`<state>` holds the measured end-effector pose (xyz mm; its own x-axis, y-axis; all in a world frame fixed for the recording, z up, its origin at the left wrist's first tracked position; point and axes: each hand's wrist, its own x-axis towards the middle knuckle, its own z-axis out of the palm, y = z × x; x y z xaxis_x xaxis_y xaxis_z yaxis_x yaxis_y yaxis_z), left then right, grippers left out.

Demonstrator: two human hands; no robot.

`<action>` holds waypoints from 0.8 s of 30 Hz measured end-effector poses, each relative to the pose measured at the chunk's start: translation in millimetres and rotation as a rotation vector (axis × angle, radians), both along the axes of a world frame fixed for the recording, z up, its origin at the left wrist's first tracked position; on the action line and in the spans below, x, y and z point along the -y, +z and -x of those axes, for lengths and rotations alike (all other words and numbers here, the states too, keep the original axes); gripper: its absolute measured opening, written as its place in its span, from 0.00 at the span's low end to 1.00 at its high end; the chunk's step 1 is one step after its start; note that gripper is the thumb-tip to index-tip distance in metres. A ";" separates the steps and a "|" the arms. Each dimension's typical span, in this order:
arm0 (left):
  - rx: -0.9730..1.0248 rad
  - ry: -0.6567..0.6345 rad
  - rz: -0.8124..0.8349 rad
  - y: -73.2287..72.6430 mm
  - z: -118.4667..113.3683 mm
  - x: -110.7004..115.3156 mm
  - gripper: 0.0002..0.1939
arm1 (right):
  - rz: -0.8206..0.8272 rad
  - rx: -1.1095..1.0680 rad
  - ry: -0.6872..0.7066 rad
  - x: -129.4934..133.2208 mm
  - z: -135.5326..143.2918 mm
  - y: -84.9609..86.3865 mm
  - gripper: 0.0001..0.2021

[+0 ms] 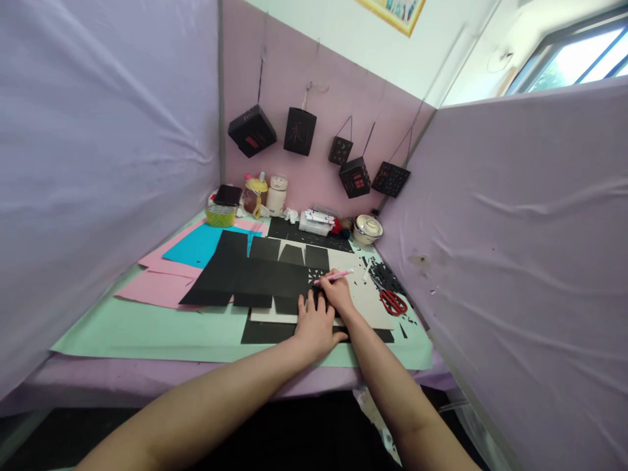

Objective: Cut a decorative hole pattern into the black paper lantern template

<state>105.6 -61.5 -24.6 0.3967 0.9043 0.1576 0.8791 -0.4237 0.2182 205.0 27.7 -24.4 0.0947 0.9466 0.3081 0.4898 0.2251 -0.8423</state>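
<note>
My left hand [315,327] lies flat with its fingers spread on a large black paper sheet [260,278] with notched, tabbed edges. Just right of it, my right hand [338,292] pinches a pink craft knife [338,275], slim as a pen. Its tip is at a patch of small cut-out shapes [314,276] in the sheet; the blade is too small to make out. Beneath the sheet is a pale board [366,294], and under that a strip of black paper [267,333] shows along the front.
Red-handled scissors [393,303] and black scraps [385,275] lie at the right. Blue paper [193,247] and pink paper [154,288] are at the left. Along the back stand a tape roll [220,216], a white bottle [277,196], a plastic box [315,224] and a lidded bowl [367,229]. Several black boxes [300,131] hang above.
</note>
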 end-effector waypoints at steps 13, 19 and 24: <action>-0.008 -0.001 -0.016 -4.0 -1.2 -1.3 0.45 | -0.029 0.042 -0.017 -1.3 -1.1 0.1 0.04; -0.009 -0.003 -0.014 -4.6 -1.1 -1.6 0.43 | -0.029 0.018 -0.023 0.3 -0.7 1.2 0.04; -0.010 0.004 -0.031 -5.5 -1.2 -1.0 0.43 | -0.037 0.015 0.011 -3.1 -2.3 -2.9 0.05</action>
<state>106.8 -60.5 -30.1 0.3947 0.9006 0.1821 0.8828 -0.4266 0.1964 207.3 30.8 -27.3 0.0796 0.9354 0.3444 0.4997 0.2615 -0.8258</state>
